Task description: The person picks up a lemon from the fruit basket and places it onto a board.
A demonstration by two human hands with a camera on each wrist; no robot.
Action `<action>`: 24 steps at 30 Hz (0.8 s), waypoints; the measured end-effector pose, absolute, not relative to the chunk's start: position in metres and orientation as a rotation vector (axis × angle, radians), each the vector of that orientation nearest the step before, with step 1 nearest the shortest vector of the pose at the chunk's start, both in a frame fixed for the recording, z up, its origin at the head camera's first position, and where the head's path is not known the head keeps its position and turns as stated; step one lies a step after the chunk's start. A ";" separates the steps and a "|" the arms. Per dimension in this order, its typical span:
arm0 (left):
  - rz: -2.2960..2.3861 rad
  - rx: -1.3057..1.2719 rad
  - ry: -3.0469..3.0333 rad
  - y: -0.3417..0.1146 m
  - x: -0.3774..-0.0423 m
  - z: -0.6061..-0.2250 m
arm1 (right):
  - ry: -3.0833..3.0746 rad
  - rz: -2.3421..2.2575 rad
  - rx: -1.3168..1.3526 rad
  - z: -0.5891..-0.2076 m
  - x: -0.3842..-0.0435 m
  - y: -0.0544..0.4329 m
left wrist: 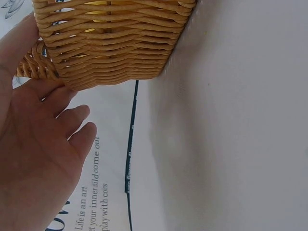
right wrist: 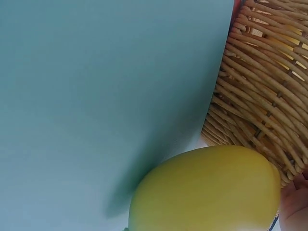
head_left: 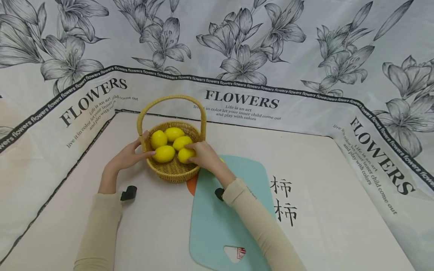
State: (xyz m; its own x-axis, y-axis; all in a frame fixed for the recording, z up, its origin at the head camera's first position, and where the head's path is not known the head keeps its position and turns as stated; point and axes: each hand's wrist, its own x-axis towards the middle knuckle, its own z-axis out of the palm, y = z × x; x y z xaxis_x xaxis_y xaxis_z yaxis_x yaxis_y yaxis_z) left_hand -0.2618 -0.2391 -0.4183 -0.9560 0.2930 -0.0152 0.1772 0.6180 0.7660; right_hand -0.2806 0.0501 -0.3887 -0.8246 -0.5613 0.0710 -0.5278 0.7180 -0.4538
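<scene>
A woven wicker basket with a tall arched handle stands at the back of the table, holding several yellow lemons. My left hand grips the basket's left side, thumb over the rim and fingers outside against the weave. In the left wrist view, the fingers curve beneath the basket wall. With thumb and fingers, my right hand pinches a lemon at the basket's right side. Another lemon lies on the light blue cutting board beside the basket, mostly hidden by my right hand in the head view.
The cutting board, with a cut-out near its front end, lies right of the basket under my right forearm. An orange printed patch shows at its left edge. Black characters mark the table mat. Flower-printed cloth surrounds the table.
</scene>
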 end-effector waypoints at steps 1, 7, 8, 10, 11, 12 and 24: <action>1.254 0.399 2.701 -0.239 -0.262 -0.418 | 2.846 -0.724 -0.906 -0.389 -0.280 0.050; 1.250 0.392 2.701 -0.240 -0.264 -0.419 | 2.852 -0.779 -0.925 -0.387 -0.276 0.052; 1.252 0.390 2.698 -0.240 -0.264 -0.419 | 2.851 -0.795 -0.924 -0.387 -0.275 0.052; 1.252 0.391 2.696 -0.240 -0.264 -0.419 | 2.852 -0.825 -0.921 -0.386 -0.273 0.053; 1.252 0.392 2.695 -0.240 -0.264 -0.419 | 2.854 -0.839 -0.918 -0.386 -0.272 0.053; 1.252 0.395 2.695 -0.240 -0.264 -0.419 | 2.855 -0.852 -0.915 -0.386 -0.272 0.053; 1.249 0.366 2.683 -0.241 -0.264 -0.420 | 2.904 -0.992 -0.952 -0.375 -0.262 0.059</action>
State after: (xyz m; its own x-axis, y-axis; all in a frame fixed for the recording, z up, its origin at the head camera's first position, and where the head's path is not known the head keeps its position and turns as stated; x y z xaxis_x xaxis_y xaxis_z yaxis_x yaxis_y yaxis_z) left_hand -0.2636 -0.2412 -0.4197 -0.9574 0.2859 -0.0411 0.1526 0.6214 0.7685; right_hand -0.2624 0.0590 -0.3749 -0.8220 -0.5128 0.2476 -0.5571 0.6344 -0.5359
